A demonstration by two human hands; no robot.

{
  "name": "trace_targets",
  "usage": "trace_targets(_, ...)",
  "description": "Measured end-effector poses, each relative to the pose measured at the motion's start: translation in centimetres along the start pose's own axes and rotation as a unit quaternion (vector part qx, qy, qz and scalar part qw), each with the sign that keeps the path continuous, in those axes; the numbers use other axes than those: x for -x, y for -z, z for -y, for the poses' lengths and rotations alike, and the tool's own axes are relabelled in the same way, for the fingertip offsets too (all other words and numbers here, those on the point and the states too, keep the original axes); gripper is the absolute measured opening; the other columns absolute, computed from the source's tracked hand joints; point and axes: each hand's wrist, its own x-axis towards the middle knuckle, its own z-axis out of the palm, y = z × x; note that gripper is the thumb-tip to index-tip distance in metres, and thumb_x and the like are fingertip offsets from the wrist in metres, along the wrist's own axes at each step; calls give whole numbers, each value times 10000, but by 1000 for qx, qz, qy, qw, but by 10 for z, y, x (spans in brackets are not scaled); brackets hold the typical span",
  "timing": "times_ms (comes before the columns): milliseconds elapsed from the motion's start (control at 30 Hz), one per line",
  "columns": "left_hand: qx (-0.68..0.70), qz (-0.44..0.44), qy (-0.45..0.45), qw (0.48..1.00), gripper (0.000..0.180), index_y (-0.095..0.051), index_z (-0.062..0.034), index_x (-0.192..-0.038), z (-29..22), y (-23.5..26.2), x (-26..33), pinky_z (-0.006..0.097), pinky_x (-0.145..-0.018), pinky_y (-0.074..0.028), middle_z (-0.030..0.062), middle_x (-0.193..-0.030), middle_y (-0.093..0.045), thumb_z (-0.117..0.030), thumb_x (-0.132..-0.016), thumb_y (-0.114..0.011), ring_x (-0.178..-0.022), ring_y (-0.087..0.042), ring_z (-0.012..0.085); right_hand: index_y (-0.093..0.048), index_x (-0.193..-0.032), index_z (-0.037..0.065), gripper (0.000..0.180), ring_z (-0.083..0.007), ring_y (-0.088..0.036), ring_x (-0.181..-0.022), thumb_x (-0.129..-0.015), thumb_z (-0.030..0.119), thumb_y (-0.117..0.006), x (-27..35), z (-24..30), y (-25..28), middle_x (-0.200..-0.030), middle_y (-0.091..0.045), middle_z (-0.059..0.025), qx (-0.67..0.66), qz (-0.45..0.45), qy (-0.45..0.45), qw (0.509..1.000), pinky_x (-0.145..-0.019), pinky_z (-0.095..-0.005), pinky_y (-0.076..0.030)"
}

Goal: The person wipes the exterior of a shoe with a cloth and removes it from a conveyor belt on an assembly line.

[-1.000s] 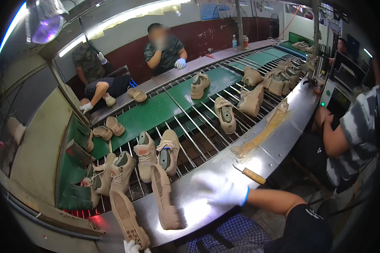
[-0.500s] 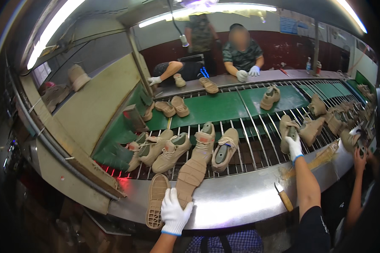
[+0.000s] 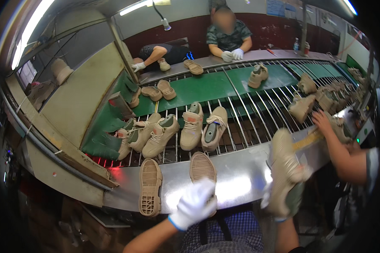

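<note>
My right hand, in a white glove, is closed round a beige lace-up shoe above the bench's front edge; the shoe hides most of that hand. The shoe is blurred, toe upward, with a green last inside. My left hand, also gloved, is over the lower end of a beige shoe sole, its fingers smeared by motion. Ribs show on the sole's upward face. Left of it lies another sole, ribbed with a grid at its heel. Both are on the metal bench.
Beyond the bench runs a rod conveyor with a green belt. Several shoes stand on the rods at left, more at right. A co-worker's bare hand reaches in at right. Two people work across the conveyor.
My right hand has brought the shoe from the rods back toward me. The sole by my left hand has been turned over and laid flat. The view has shifted; the co-worker's hand has moved.
</note>
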Motion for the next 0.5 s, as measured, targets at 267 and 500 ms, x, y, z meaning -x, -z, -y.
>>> trace_targets(267,-41,53,351,934,615,-781,-70,-1222,147,-37,-64,444,-1115,-469,191,-1204,-767,-592,-913,-681,-1165,-701,357,-490,-1486,-62,1128,-522,-708,-1054,-884,891,-517,112,-141,144,-1240,-657,-363,-52,-231,-155,959,-873,-644,-633)
trace_targets(500,632,-66,253,729,388,-626,48,-1382,37,1,-37,338,-1044,-525,103,-1251,-723,-171,-1062,-623,-1128,-679,185,-427,-1566,-26,1067,-401,-645,-1282,-939,831,-522,81,-109,88,-1467,-594,-256,-52,-85,-225,969,-1067,-531,-586)
